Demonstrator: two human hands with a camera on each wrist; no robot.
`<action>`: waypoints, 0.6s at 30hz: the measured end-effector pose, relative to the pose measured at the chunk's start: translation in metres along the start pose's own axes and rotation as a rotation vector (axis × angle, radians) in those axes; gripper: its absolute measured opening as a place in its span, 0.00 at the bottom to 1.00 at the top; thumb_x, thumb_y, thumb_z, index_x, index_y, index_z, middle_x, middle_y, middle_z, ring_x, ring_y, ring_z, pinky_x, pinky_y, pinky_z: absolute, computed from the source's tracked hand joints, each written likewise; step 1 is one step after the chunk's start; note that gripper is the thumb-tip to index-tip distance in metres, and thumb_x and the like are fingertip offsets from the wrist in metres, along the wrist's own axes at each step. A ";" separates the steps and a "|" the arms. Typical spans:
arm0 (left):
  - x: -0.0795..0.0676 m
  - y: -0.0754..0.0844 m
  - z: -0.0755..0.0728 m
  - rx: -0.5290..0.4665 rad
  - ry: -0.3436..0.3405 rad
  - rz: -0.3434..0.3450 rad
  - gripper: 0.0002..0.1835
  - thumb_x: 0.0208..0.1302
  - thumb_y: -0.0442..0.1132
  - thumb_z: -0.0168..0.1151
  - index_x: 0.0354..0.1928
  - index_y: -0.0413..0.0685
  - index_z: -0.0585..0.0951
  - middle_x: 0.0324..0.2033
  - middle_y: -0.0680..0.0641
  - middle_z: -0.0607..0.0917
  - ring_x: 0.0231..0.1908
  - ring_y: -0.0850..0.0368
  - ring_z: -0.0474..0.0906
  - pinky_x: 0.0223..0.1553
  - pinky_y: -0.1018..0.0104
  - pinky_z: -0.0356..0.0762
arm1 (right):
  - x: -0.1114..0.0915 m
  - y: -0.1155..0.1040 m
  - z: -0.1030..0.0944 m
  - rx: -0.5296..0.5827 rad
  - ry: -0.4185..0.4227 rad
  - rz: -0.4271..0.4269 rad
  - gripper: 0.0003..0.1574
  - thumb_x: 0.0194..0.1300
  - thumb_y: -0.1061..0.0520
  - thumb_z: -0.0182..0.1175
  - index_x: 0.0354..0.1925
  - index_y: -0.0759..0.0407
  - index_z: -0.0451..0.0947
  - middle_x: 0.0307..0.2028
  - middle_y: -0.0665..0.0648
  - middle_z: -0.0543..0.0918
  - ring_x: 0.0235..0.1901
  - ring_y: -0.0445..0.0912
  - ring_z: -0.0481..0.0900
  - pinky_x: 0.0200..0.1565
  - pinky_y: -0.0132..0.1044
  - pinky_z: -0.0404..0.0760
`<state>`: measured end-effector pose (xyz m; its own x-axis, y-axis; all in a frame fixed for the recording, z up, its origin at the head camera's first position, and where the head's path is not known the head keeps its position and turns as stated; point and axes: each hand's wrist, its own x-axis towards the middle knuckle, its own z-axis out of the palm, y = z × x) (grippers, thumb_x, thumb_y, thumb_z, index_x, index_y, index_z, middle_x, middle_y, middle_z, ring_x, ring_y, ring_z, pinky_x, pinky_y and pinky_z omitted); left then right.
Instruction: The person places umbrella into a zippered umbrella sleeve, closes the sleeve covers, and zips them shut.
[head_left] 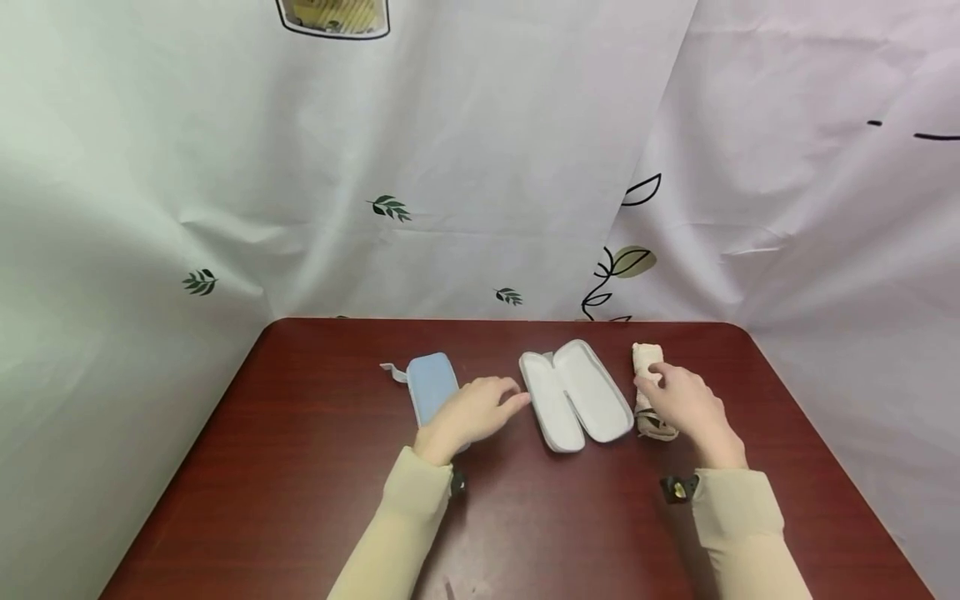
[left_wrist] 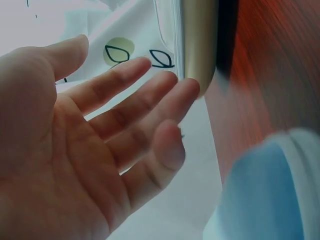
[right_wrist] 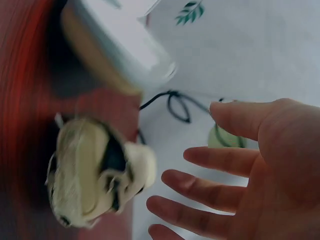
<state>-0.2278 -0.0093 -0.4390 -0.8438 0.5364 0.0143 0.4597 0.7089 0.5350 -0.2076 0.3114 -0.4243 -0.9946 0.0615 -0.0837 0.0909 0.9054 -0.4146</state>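
Observation:
A hard case [head_left: 596,392] lies spread open on the table, its two white-lined halves facing up. My left hand [head_left: 476,410] hovers over the blue zip case [head_left: 431,379], fingers loosely bent and nothing in them. In the left wrist view its fingertips come close to the open case's tan outer side [left_wrist: 199,45]; whether they touch, I cannot tell. On the right lies a rolled cream cloth bundle [head_left: 645,357] with a cord around its near end. Above it is my right hand [head_left: 686,404], fingers spread and holding nothing, apart from the bundle [right_wrist: 87,172] in the right wrist view.
The dark red wooden table [head_left: 300,467] has rounded far corners. A white curtain [head_left: 465,167] with leaf prints hangs behind it and along both sides. A pale strap [head_left: 393,372] sticks out from the blue case. Dark bands with small devices sit at both wrists.

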 end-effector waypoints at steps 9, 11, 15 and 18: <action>0.013 0.011 0.010 -0.004 0.000 -0.043 0.19 0.72 0.54 0.51 0.49 0.48 0.80 0.39 0.48 0.80 0.42 0.53 0.76 0.48 0.56 0.73 | 0.016 0.024 0.009 0.025 -0.052 0.077 0.38 0.71 0.39 0.47 0.65 0.65 0.67 0.57 0.70 0.74 0.51 0.68 0.74 0.40 0.64 0.71; 0.017 0.012 0.014 -0.006 0.004 -0.061 0.18 0.72 0.54 0.51 0.49 0.48 0.79 0.40 0.47 0.80 0.44 0.52 0.76 0.50 0.54 0.73 | 0.019 0.027 0.012 0.033 -0.055 0.091 0.34 0.71 0.39 0.48 0.61 0.63 0.69 0.51 0.69 0.77 0.45 0.64 0.76 0.36 0.59 0.72; 0.022 0.013 0.023 -0.043 0.010 -0.122 0.23 0.72 0.54 0.51 0.57 0.44 0.76 0.49 0.41 0.79 0.53 0.48 0.74 0.57 0.49 0.69 | 0.024 0.028 0.016 0.044 -0.046 0.118 0.32 0.71 0.40 0.49 0.59 0.64 0.68 0.49 0.69 0.76 0.42 0.62 0.76 0.33 0.55 0.72; 0.024 0.014 0.029 -0.095 0.023 -0.164 0.26 0.72 0.53 0.52 0.61 0.41 0.73 0.53 0.39 0.78 0.56 0.46 0.73 0.58 0.50 0.68 | 0.027 0.027 0.017 0.045 -0.048 0.150 0.38 0.70 0.41 0.50 0.64 0.67 0.64 0.56 0.74 0.72 0.47 0.67 0.76 0.36 0.60 0.73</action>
<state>-0.2332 0.0270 -0.4560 -0.9122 0.4053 -0.0608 0.2878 0.7391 0.6090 -0.2310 0.3307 -0.4529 -0.9663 0.1733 -0.1901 0.2411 0.8678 -0.4346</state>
